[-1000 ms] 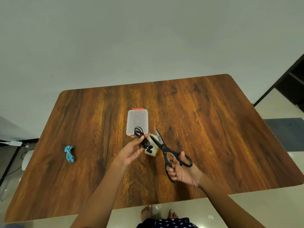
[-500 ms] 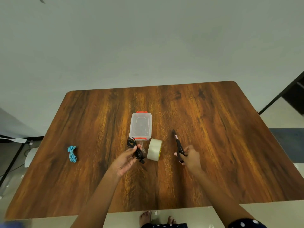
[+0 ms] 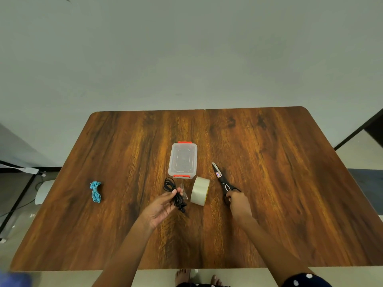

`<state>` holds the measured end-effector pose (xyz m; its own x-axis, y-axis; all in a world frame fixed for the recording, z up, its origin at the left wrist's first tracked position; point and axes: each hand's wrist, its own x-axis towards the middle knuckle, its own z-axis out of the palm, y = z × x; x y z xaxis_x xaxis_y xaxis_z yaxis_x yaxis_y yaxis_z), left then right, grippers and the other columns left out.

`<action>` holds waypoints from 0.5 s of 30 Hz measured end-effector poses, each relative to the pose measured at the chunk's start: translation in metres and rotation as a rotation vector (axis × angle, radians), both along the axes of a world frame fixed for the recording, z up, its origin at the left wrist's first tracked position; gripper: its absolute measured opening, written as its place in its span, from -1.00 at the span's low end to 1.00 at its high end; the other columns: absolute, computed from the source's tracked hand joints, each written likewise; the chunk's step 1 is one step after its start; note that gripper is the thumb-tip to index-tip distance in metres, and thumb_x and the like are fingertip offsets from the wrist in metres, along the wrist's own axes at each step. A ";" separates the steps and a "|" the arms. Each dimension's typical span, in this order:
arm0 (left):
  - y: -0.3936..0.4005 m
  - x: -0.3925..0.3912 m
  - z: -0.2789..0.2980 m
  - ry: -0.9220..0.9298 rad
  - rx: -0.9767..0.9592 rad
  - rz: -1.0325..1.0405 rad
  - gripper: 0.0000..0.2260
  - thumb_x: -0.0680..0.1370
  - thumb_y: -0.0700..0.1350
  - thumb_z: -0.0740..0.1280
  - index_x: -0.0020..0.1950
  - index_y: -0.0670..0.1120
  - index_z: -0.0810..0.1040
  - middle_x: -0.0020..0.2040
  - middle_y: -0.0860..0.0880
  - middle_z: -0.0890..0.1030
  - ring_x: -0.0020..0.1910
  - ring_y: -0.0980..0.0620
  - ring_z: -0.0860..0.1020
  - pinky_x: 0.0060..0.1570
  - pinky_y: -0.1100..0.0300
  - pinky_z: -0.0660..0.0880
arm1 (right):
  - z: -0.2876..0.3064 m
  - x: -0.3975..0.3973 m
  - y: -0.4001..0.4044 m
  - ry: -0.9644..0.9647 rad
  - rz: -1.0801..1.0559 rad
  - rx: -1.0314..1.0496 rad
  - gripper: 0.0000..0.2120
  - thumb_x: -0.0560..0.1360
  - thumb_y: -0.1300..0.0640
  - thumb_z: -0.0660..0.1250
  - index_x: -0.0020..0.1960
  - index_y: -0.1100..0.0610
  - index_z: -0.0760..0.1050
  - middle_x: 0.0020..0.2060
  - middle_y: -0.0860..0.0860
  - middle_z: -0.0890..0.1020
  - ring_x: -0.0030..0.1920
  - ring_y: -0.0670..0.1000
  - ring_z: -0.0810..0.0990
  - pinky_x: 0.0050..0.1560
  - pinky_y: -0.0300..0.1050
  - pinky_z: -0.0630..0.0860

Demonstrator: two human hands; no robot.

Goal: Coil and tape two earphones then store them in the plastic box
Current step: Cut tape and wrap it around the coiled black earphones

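The right hand [image 3: 238, 203] has lowered the black-handled scissors [image 3: 222, 180] flat onto the brown wooden table [image 3: 290, 193], blades now closed, fingers still curled on the handles. The left hand [image 3: 163, 206] keeps pinching the coiled black earphone [image 3: 174, 192] (a clear tape strip [image 3: 183, 191] clinging) beside the clear tape roll [image 3: 200, 190], near the lidded clear plastic box [image 3: 182, 160]; the coiled blue earphone [image 3: 95, 192] lies unmoved, well left.

I read this as a plain indoor room, most likely a home or small office; I cannot tell which. A wood-grain table [image 3: 269, 183] with rounded corners stands against a bare pale wall [image 3: 186, 48]. The floor [image 3: 369, 146] is light and tiled. A cable [image 3: 18, 206] and a white adapter [image 3: 31, 170] lie at left. Bare feet [image 3: 182, 276] show below the table edge.
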<state>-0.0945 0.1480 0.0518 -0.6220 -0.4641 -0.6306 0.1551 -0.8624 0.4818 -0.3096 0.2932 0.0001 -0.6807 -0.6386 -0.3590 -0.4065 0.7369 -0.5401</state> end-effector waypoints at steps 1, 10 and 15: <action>0.000 0.000 0.001 -0.001 -0.003 -0.010 -0.79 0.54 -0.32 0.23 -0.10 -0.29 0.67 -0.12 -0.19 0.67 -0.15 -0.02 0.68 -0.13 0.15 0.64 | 0.001 0.001 0.000 0.025 0.023 0.014 -0.75 0.56 0.29 0.11 0.10 0.21 0.54 0.01 0.11 0.58 -0.13 0.06 0.51 -0.21 -0.24 0.36; -0.002 -0.003 0.004 0.032 -0.014 -0.072 -0.81 0.44 -0.30 0.30 -0.05 -0.31 0.66 -0.09 -0.19 0.67 -0.09 -0.03 0.67 -0.10 0.17 0.63 | 0.016 0.002 -0.004 0.184 0.145 0.196 -0.78 0.55 0.27 0.16 0.05 0.20 0.58 -0.03 0.13 0.61 -0.06 0.10 0.61 -0.08 -0.06 0.52; -0.002 -0.002 0.013 -0.018 -0.080 -0.119 -0.78 0.55 -0.34 0.21 -0.10 -0.30 0.66 -0.11 -0.19 0.68 -0.15 0.00 0.68 -0.20 0.21 0.62 | 0.026 0.009 -0.011 0.191 0.148 -0.090 -0.78 0.51 0.36 0.23 0.00 0.18 0.62 -0.04 0.09 0.66 -0.09 0.05 0.62 -0.02 -0.09 0.57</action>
